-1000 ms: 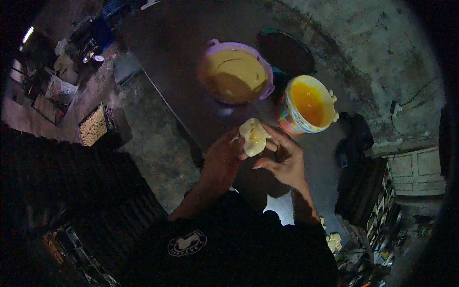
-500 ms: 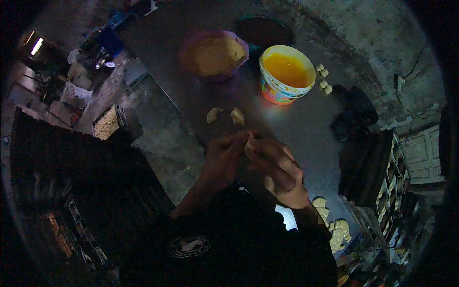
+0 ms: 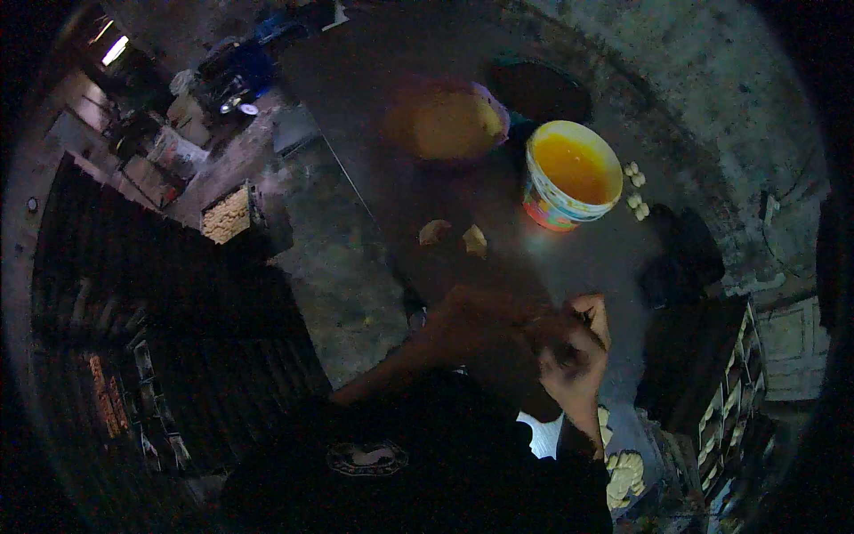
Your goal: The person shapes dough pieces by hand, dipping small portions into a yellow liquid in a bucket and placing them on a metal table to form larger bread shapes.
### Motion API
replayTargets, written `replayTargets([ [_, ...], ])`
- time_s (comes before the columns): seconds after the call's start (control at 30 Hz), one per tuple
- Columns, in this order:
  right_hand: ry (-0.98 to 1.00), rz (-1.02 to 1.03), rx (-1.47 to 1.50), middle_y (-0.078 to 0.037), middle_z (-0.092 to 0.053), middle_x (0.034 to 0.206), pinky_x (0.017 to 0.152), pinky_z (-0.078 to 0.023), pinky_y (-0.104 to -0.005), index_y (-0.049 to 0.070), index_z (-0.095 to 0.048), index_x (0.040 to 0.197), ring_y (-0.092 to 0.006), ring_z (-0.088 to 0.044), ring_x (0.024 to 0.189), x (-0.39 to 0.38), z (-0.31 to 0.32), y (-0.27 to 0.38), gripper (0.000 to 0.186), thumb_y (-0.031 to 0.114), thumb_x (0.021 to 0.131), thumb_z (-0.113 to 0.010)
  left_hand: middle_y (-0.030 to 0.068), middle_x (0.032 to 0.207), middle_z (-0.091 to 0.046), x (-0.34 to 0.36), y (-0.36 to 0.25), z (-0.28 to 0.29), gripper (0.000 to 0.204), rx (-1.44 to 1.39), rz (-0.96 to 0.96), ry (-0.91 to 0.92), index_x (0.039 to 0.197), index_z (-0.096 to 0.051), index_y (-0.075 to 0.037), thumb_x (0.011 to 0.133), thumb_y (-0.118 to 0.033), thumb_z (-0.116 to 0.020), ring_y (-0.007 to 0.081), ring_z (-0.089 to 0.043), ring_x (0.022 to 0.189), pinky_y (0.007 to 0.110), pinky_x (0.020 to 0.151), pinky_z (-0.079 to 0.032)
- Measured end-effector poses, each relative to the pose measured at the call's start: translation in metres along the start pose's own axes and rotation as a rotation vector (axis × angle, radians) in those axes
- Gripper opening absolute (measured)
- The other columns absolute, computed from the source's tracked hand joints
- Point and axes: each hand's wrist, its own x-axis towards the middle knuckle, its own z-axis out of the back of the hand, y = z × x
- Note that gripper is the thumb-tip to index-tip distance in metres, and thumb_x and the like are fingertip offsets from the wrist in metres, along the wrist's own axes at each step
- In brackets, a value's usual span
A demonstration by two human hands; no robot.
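My left hand is dim and blurred over the dark tabletop, reaching toward my right hand. The right one has curled fingers; whatever lies within them is too dark to make out. Beyond the hands lie two pale dough pieces. Farther back stand a purple bowl of tan mixture and, to its right, a white patterned bucket of yellow-orange liquid. Small dough lumps sit right of the bucket.
A dark-green oval container is behind the bucket. A dark bundle and a rack of dough are at right. More dough lies at lower right, a tray of pieces at left beside dark stacked trays.
The dough piece clearly seen in my hands a second ago is no longer distinguishable there. Since half a second ago my hands have moved rightward and down, and the view has shifted.
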Motion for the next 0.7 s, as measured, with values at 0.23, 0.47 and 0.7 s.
replayTargets([
  [0.23, 0.221, 0.149, 0.012, -0.011, -0.071, 0.094, 0.098, -0.04, -0.0409, 0.004, -0.063, 0.102, -0.0253, -0.067, 0.088, 0.032, -0.034, 0.008, 0.03, 0.005, 0.074, -0.072, 0.0093, 0.114, -0.07, 0.019, 0.021, 0.043, 0.026, -0.078, 0.163, -0.074, 0.118, -0.068, -0.005, 0.095, -0.015, -0.062, 0.0194, -0.064, 0.106, 0.032, 0.092, -0.051],
  [0.47, 0.135, 0.093, -0.186, -0.011, -0.071, 0.099, 0.088, -0.046, -0.0379, 0.004, -0.065, 0.111, -0.0276, -0.065, 0.091, 0.071, -0.094, -0.029, 0.037, 0.013, 0.077, -0.075, 0.0093, 0.116, -0.067, 0.033, 0.065, 0.1, 0.029, -0.298, 0.217, -0.032, 0.117, -0.067, -0.004, 0.095, -0.022, -0.064, 0.0207, -0.063, 0.104, 0.036, 0.092, -0.05],
  [0.7, 0.014, -0.811, 0.407, -0.01, -0.061, 0.109, 0.087, -0.051, -0.0329, 0.008, -0.051, 0.121, -0.0193, -0.06, 0.102, 0.052, -0.151, -0.053, 0.041, 0.004, 0.084, -0.071, 0.0125, 0.104, -0.067, 0.039, 0.085, 0.119, 0.025, 0.05, 0.08, -0.103, 0.108, -0.068, -0.006, 0.087, -0.019, -0.067, 0.0265, -0.065, 0.096, 0.038, 0.086, -0.051],
])
